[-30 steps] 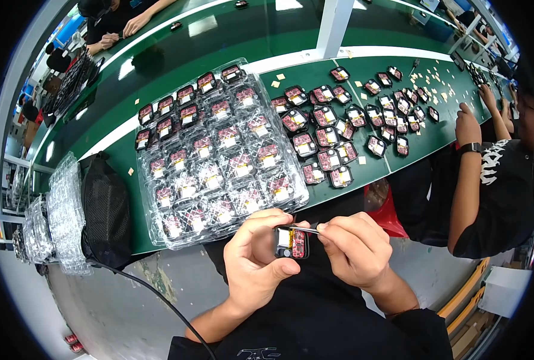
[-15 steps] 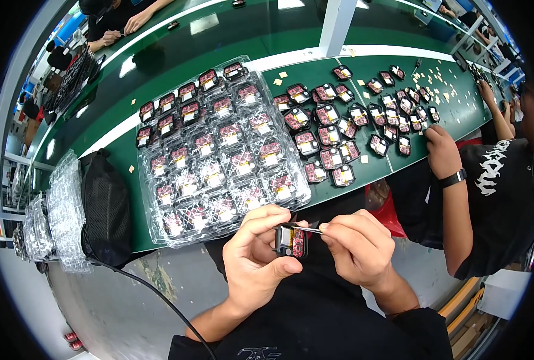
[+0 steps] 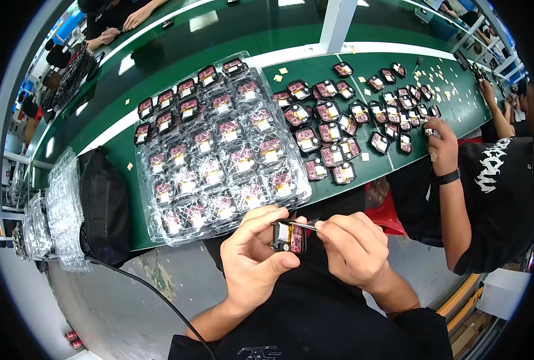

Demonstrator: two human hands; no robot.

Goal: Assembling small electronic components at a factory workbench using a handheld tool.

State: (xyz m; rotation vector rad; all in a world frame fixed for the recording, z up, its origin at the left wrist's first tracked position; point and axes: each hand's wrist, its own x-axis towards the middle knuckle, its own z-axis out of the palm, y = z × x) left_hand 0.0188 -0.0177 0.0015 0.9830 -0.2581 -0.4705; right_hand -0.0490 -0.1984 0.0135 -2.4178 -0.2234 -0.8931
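My left hand (image 3: 252,252) grips a small black device housing (image 3: 289,236) between thumb and fingers. Its open side faces up and shows a red circuit board, a silver-white block and a strip of yellow tape. Pinched in my right hand (image 3: 357,249) is a thin metal tool (image 3: 304,225), perhaps tweezers. The tool's tip reaches the top edge of the housing, by the yellow tape; fine contact there is too small to make out. Just beyond both hands lies a stack of clear plastic trays (image 3: 225,225), its pockets holding several similar housings.
Loose housings (image 3: 330,132) lie in a cluster on the green table (image 3: 363,171), with small cream pieces (image 3: 444,96) beyond. A co-worker's hand (image 3: 444,147) reaches in at right. A black bag (image 3: 104,207) and more clear trays (image 3: 66,210) stand at left. A black cable (image 3: 153,291) crosses below.
The tool and my right hand have shifted slightly left, and the tool's tip now sits further along the housing's top edge. The co-worker's hand at right has lifted slightly.
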